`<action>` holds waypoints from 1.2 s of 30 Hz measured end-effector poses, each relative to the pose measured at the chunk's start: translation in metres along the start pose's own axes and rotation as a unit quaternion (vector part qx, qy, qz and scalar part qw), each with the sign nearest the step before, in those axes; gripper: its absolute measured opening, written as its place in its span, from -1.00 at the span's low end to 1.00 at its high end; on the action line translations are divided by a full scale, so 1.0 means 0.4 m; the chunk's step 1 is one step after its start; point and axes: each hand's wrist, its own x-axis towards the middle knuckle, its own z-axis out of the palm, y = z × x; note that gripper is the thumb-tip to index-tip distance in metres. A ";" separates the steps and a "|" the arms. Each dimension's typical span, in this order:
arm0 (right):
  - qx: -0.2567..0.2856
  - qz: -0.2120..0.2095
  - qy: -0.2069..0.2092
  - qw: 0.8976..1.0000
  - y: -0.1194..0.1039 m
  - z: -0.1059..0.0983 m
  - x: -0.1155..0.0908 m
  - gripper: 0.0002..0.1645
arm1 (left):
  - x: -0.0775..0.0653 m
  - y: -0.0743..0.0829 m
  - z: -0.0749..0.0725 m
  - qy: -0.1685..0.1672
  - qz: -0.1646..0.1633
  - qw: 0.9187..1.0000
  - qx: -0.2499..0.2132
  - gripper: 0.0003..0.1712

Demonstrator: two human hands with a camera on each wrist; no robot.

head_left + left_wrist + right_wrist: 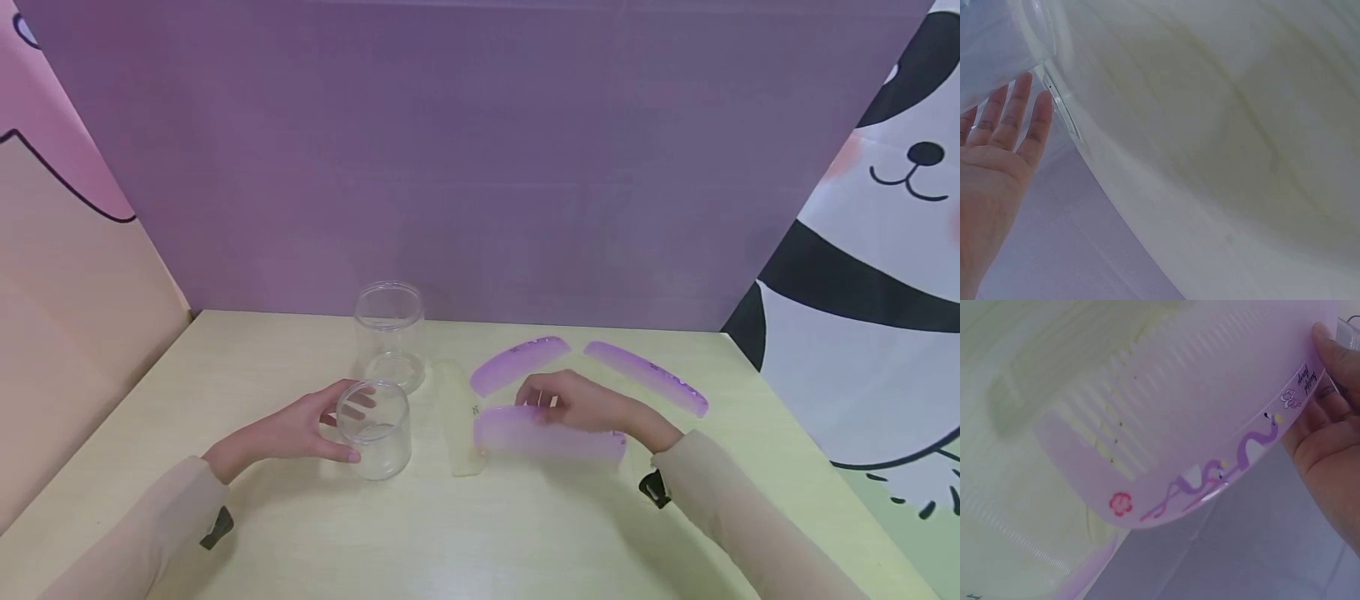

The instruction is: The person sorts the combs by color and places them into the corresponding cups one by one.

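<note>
My right hand (566, 400) pinches a translucent purple comb (1204, 437) by its spine, thumb on the near face. The comb shows purple birds and a pink flower in the right wrist view. Its left end lies beside a pale, see-through comb (459, 425). My left hand (311, 425) is at the left side of a clear cylindrical cup (386, 450), with the thumb at its front and the other fingers seen through its wall. In the left wrist view those fingers (1013, 112) are fairly straight, tips right at the clear plastic.
A taller clear cylinder (390, 333) stands behind the cup. Two more purple combs, one at left (521, 364) and another at right (648, 377), lie farther back on the pale table (465, 542). A purple backdrop (480, 167) rises behind the table's far edge.
</note>
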 end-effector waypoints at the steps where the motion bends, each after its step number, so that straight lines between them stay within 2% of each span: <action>1: -0.001 -0.003 0.006 1.000 -0.001 -0.003 0.002 -0.74 | 0.000 0.000 0.000 0.000 0.000 1.000 0.000 -0.09; 7: -0.003 -0.014 0.041 0.999 -0.006 -0.021 0.014 -0.70 | 0.001 -0.003 0.000 -0.001 0.005 1.000 0.002 -0.08; 11: -0.021 -0.028 0.088 0.995 -0.002 -0.033 0.024 -0.70 | 0.002 -0.002 0.001 0.000 0.006 1.000 0.008 -0.08; 14: -0.016 -0.024 0.118 0.993 0.000 -0.039 0.031 -0.66 | 0.002 -0.002 0.000 0.000 0.007 1.000 0.013 -0.09; 22: 0.056 -0.006 0.168 0.984 0.006 -0.048 0.048 -0.68 | 0.001 -0.001 -0.001 -0.003 0.006 1.000 0.016 -0.08; 30: 0.128 0.009 0.216 0.968 0.006 -0.056 0.063 -0.65 | 0.001 0.004 -0.001 -0.003 0.007 1.000 0.021 -0.07; 36: 0.174 0.012 0.242 0.954 -0.015 -0.061 0.078 -0.65 | 0.000 0.002 -0.001 -0.003 0.000 1.000 0.012 -0.08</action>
